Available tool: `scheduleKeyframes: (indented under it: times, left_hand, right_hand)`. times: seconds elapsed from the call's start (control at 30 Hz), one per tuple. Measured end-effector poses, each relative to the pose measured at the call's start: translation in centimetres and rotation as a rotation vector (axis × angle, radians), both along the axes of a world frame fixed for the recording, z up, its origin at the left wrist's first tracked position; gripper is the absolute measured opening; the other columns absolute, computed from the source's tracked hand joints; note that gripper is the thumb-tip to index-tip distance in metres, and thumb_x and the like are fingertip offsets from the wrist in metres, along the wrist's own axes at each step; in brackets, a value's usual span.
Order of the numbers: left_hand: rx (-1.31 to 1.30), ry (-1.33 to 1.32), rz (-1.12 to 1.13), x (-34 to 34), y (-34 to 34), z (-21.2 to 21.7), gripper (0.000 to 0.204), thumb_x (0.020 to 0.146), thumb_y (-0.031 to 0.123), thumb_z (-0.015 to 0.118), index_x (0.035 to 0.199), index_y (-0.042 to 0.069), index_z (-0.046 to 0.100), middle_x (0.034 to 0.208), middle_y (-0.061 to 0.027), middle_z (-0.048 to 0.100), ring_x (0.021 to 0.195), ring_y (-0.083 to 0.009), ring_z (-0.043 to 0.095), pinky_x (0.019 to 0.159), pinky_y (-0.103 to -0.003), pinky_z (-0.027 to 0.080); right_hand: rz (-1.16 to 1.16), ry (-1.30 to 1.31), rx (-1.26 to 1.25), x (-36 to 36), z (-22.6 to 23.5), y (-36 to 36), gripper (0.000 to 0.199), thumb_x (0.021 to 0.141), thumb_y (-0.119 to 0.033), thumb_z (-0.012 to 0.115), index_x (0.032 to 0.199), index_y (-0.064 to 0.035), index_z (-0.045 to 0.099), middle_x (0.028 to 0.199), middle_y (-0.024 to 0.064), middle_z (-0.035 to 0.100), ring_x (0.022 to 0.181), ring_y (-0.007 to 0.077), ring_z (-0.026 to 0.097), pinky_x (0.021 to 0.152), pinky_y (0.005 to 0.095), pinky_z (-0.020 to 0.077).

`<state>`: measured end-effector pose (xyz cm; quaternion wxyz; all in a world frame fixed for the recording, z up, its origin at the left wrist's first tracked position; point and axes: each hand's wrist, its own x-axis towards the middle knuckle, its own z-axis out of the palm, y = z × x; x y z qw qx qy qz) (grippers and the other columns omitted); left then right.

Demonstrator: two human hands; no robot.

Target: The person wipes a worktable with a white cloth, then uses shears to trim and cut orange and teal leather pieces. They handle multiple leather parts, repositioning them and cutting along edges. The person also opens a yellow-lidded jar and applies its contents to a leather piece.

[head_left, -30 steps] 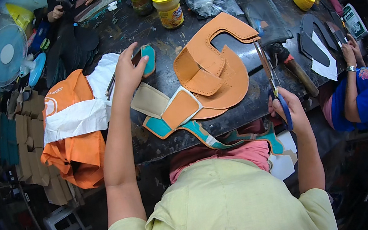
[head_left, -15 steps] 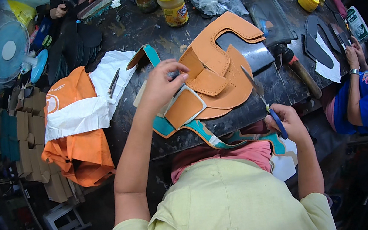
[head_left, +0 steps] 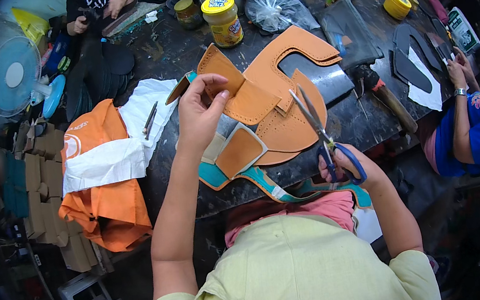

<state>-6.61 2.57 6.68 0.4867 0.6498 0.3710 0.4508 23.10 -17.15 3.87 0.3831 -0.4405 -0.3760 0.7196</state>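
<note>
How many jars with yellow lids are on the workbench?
2. A tall jar with a yellow lid stands at the far edge of the workbench; a smaller dark jar stands just left of it. Others may be hidden behind the clutter there.

Even bright light, sharp centre, dark fisheye rim

You're over a dark, scuffed worktable (head_left: 177,54), cluttered at the far end. Far left, a blue fan (head_left: 15,77) stands running pale in the light. Stacked cardboard (head_left: 35,179) sits left on the floor, and a small grey stool (head_left: 88,294) waits nearer you.
</note>
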Motion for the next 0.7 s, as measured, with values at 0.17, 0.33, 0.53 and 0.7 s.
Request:
scheduleKeyframes:
  times: [0.17, 0.33, 0.53, 0.7]
  left_hand:
    - [-0.013, -0.030, -0.060, 1.1, -1.9, 1.3, 0.021, 0.096, -0.006, 0.065, 0.114, 0.003, 0.067, 0.103, 0.0015, 0.065, 0.095, -0.0038, 0.064, 0.082, -0.021, 0.052]
    - [0.081, 0.035, -0.088, 2.4, -3.5, 2.4, 0.017, 0.094, -0.009, 0.062, 0.107, 0.000, 0.068, 0.104, -0.0018, 0.066, 0.095, -0.0071, 0.066, 0.081, -0.022, 0.054]
    - [0.127, 0.076, -0.105, 1.9, -4.0, 3.2, 0.021, 0.092, -0.011, 0.061, 0.109, 0.001, 0.067, 0.105, -0.0030, 0.067, 0.095, -0.0095, 0.067, 0.083, -0.024, 0.055]
    - [-0.136, -0.261, -0.158, 2.6, -5.1, 1.6, 0.025, 0.097, -0.005, 0.063, 0.121, 0.004, 0.065, 0.109, -0.0006, 0.067, 0.097, -0.0069, 0.065, 0.086, -0.022, 0.053]
  right_hand:
    - [0.121, 0.139, 0.039, -2.4, 0.2, 0.4, 0.040, 0.106, -0.042, 0.062, 0.113, -0.0019, 0.061, 0.103, 0.0074, 0.063, 0.092, 0.0146, 0.062, 0.084, 0.0312, 0.0539]
    - [0.030, 0.022, 0.061, -3.9, 0.7, 1.7, 0.063, 0.097, -0.062, 0.066, 0.116, -0.0027, 0.061, 0.101, 0.0067, 0.064, 0.092, 0.0153, 0.064, 0.080, 0.0301, 0.0539]
    - [0.002, -0.127, 0.033, -3.3, 1.6, 1.9, 0.043, 0.096, -0.044, 0.075, 0.103, -0.0043, 0.062, 0.080, 0.0040, 0.064, 0.073, 0.0118, 0.062, 0.068, 0.0257, 0.0519]
    - [-0.308, -0.210, 0.293, -2.9, 2.4, 2.4, 0.032, 0.088, -0.020, 0.085, 0.105, -0.0040, 0.062, 0.091, 0.0047, 0.068, 0.082, 0.0124, 0.066, 0.076, 0.0271, 0.0543]
